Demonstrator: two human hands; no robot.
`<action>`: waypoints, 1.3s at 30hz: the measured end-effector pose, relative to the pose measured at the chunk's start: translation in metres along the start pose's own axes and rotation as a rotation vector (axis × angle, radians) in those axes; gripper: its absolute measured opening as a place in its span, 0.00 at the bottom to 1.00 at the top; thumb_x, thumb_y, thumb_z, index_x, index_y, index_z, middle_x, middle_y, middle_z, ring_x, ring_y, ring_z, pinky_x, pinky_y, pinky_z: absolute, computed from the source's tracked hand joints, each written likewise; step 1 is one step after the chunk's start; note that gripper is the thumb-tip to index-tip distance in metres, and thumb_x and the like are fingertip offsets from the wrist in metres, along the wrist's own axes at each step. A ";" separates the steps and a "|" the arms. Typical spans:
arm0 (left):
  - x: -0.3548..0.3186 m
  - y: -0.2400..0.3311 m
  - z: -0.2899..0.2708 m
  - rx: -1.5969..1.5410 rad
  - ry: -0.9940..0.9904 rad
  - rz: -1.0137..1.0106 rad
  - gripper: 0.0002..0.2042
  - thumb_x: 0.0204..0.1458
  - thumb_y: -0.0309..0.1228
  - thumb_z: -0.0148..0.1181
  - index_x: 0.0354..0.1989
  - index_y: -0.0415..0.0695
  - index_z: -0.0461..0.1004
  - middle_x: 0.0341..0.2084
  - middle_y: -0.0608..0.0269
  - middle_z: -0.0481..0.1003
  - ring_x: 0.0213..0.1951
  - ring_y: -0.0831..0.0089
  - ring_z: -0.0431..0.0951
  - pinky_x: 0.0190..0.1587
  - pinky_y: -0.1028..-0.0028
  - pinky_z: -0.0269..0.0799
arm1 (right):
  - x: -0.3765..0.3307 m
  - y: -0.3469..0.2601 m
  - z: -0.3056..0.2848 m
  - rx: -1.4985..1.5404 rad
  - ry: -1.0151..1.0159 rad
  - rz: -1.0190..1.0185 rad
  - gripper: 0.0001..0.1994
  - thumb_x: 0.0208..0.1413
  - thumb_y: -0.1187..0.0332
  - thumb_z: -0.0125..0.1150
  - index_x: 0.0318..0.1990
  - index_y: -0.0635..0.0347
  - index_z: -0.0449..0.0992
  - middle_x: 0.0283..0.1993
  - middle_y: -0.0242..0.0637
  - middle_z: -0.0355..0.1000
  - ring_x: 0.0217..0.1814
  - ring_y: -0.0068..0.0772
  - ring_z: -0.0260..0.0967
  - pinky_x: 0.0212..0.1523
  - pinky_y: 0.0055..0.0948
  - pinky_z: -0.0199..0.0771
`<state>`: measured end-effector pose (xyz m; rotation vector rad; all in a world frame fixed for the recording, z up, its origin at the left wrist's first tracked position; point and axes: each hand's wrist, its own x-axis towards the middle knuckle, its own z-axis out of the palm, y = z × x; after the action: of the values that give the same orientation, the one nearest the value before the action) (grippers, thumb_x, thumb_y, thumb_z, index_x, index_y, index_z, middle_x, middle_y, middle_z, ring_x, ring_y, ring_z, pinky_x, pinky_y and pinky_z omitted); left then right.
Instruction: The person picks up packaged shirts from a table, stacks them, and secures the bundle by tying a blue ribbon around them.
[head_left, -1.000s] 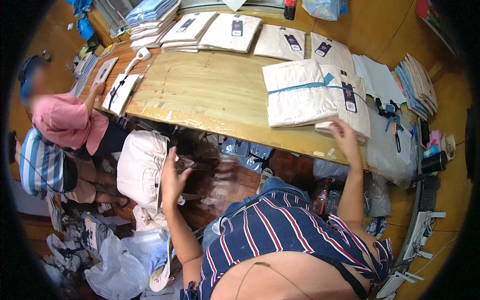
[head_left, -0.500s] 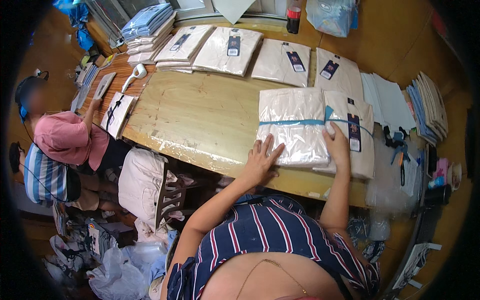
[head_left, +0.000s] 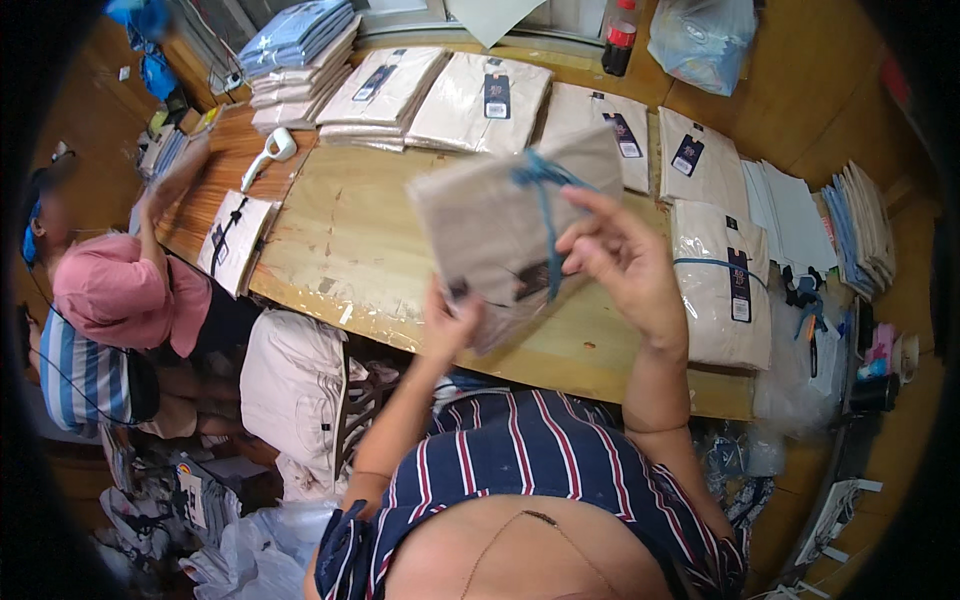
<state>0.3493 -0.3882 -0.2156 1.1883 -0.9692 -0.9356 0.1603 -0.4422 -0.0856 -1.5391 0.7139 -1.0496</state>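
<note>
The step in hand appears to be the handling of the blue band (head_left: 549,172) on a folded beige packet (head_left: 475,225), which is held tilted above the worktop (head_left: 350,260), toward its near edge. Another banded packet (head_left: 712,325) lies by the near right corner. The next move, I judge, calls for a steady left grip while the right fingers control the band. The left hand (head_left: 450,318) is closed on the packet's lower edge. The right hand (head_left: 630,265) is half open, fingers curled at the band; because of blur, I cannot tell whether they pinch it.
</note>
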 end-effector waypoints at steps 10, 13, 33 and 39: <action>0.108 -0.013 -0.163 0.689 -0.212 -0.313 0.22 0.44 0.30 0.52 0.48 0.35 0.59 0.30 0.52 0.71 0.29 0.72 0.70 0.31 0.78 0.66 | -0.008 0.185 -0.039 -0.583 0.181 0.533 0.21 0.47 0.70 0.51 0.50 0.61 0.59 0.30 0.36 0.66 0.27 0.23 0.64 0.27 0.17 0.65; 0.107 -0.023 -0.168 0.590 -0.291 -0.264 0.18 0.45 0.28 0.48 0.46 0.33 0.62 0.29 0.51 0.71 0.29 0.74 0.70 0.30 0.79 0.65 | -0.003 0.166 0.011 -0.119 0.300 0.613 0.25 0.46 0.70 0.52 0.53 0.64 0.54 0.34 0.39 0.64 0.26 0.25 0.65 0.25 0.19 0.68; 0.177 -0.064 -0.011 0.959 -0.854 0.210 0.18 0.43 0.30 0.51 0.45 0.41 0.65 0.38 0.46 0.65 0.42 0.56 0.64 0.43 0.70 0.60 | -0.155 0.126 0.039 -0.412 0.239 0.756 0.09 0.47 0.68 0.51 0.31 0.67 0.67 0.24 0.39 0.68 0.25 0.28 0.67 0.26 0.25 0.67; 0.129 -0.046 0.025 1.003 -0.875 0.356 0.27 0.41 0.35 0.53 0.52 0.47 0.55 0.48 0.49 0.57 0.52 0.57 0.55 0.51 0.59 0.48 | -0.140 0.078 0.003 -0.696 0.610 0.657 0.14 0.45 0.64 0.53 0.36 0.63 0.68 0.27 0.46 0.69 0.28 0.41 0.67 0.31 0.32 0.66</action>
<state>0.3629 -0.5240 -0.2448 1.3130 -2.4604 -0.6529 0.1106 -0.3373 -0.1958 -1.3418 2.0167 -0.7772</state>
